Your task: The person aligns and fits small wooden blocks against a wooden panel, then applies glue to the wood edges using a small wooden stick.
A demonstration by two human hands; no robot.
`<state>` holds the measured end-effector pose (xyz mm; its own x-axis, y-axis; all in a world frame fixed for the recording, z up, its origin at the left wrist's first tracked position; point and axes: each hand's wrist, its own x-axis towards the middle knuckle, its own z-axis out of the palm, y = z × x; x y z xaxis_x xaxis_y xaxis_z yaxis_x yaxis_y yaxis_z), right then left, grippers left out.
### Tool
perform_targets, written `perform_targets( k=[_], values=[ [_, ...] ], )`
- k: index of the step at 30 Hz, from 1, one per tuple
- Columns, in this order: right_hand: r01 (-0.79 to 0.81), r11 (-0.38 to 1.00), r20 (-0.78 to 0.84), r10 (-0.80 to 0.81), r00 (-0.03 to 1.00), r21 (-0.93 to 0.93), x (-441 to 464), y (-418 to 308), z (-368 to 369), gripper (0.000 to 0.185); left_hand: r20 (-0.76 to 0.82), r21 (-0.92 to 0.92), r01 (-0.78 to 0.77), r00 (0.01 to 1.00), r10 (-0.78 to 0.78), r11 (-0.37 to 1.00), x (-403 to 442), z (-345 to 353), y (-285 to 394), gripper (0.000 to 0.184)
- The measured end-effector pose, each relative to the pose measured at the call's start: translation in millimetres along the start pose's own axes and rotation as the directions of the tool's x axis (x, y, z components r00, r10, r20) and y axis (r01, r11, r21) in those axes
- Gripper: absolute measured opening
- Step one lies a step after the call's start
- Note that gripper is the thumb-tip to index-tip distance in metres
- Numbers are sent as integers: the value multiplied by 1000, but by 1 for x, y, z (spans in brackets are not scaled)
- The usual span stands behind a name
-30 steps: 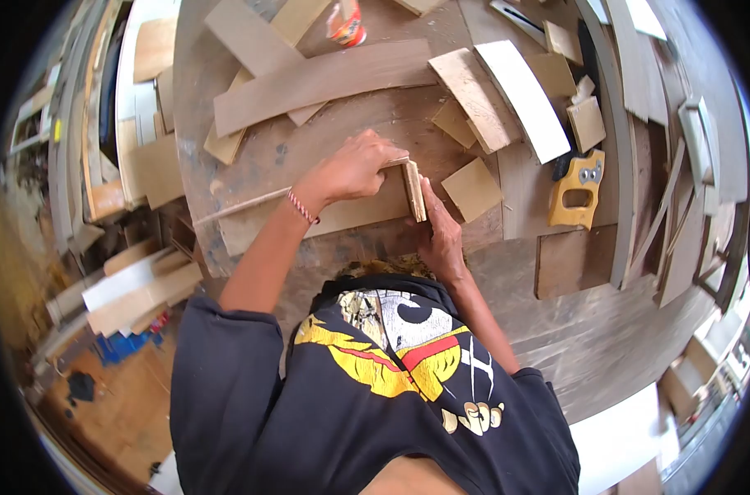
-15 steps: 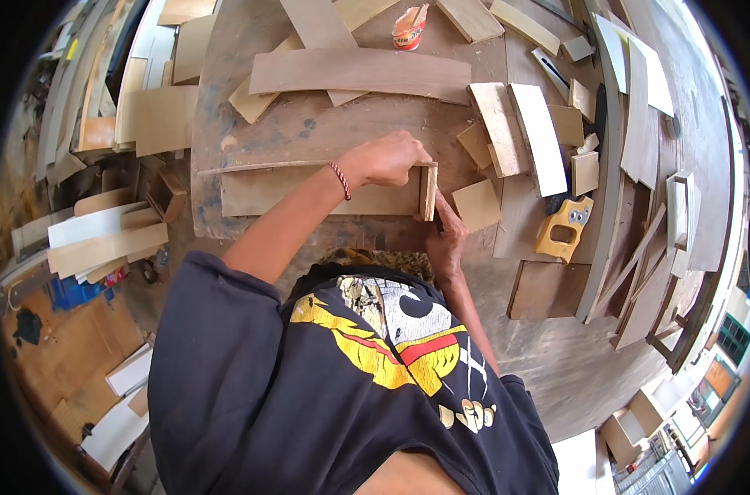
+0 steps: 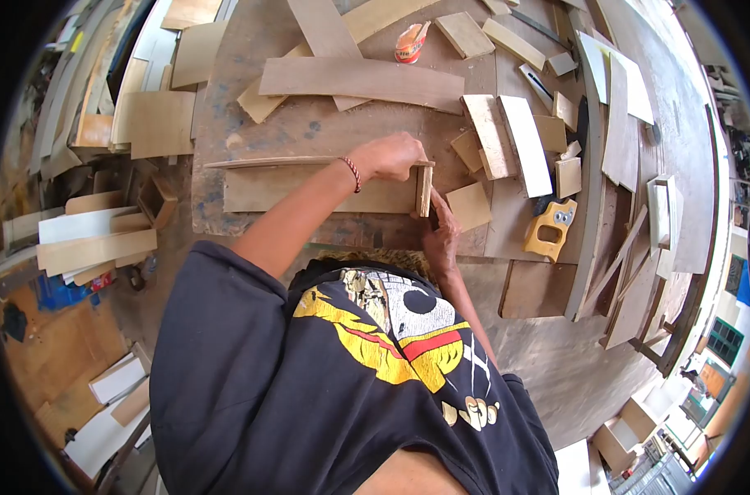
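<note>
Left hand (image 3: 389, 157): my fingers curl in, closed on the strip (image 3: 280, 162) near its right end; the thumb is mostly hidden. Right hand (image 3: 442, 231): my fingers lie nearly straight, close together, against the outer side of the end piece (image 3: 424, 191); I cannot tell whether the thumb pinches it. The strip stands on edge along the far side of the panel (image 3: 317, 191) and meets the end piece at a corner below my left hand. All three sit at the near edge of the bench (image 3: 309, 134).

Surface: a square block (image 3: 470, 206) just right of my right hand; farther right, a white board (image 3: 524, 146) and a yellow-handled saw (image 3: 548, 233). Beyond the strip, a wide board (image 3: 362, 80) lies across others, a red-and-white cup (image 3: 409, 43) behind it.

Room: stacked offcuts (image 3: 98, 239) at left, more boards (image 3: 634, 272) at right.
</note>
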<state>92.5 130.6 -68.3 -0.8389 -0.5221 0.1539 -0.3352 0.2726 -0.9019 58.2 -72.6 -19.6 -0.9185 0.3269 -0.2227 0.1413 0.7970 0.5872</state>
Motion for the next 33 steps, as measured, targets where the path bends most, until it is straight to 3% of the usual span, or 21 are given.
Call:
perform_targets(
  k=[4,6,7,9,10,11,12,13,15,18,21,25,33],
  values=[
    [-43,998,14,44,999,-48,-1,-14,1,61,66,50,34,997,-38,998,2,-6,6,42],
    [-33,997,-15,32,999,-71,-2,-8,6,67,174,224,135,969,-176,965,-2,-13,21,50],
    [-30,997,-14,29,999,-73,-3,-8,5,67,170,223,135,970,-175,965,-6,-8,21,50],
    [23,985,4,-23,1000,-171,-1,-13,5,65,-118,269,118,989,-89,956,-14,4,17,52],
    [25,985,8,-24,1000,-173,-1,-12,5,65,-121,266,121,988,-91,956,-18,9,18,52],
    [46,981,-1,-47,999,-187,-2,-10,6,63,-388,362,118,921,34,924,-23,14,20,43],
    [65,978,-9,-69,998,-200,-2,-8,6,61,-605,451,146,775,182,881,-28,18,24,35],
    [65,977,-7,-68,998,-201,-2,-8,6,61,-606,449,147,775,179,881,-37,9,37,35],
    [69,975,-22,-75,997,-210,-2,-7,8,57,-496,227,119,868,10,967,-60,-7,62,40],
    [56,976,-37,-65,997,-210,-2,-9,10,53,-427,132,172,899,-101,976,-89,35,60,34],
    [99,956,-54,-118,991,-275,1,-12,12,45,-502,262,171,865,-17,950,-98,60,51,34],
    [84,950,-31,-98,995,-302,2,-9,14,38,-463,263,169,886,-29,950,-93,69,40,18],
    [120,929,-19,-135,991,-351,2,-14,14,35,-493,266,141,870,9,954,-88,74,33,11]
  ],
)
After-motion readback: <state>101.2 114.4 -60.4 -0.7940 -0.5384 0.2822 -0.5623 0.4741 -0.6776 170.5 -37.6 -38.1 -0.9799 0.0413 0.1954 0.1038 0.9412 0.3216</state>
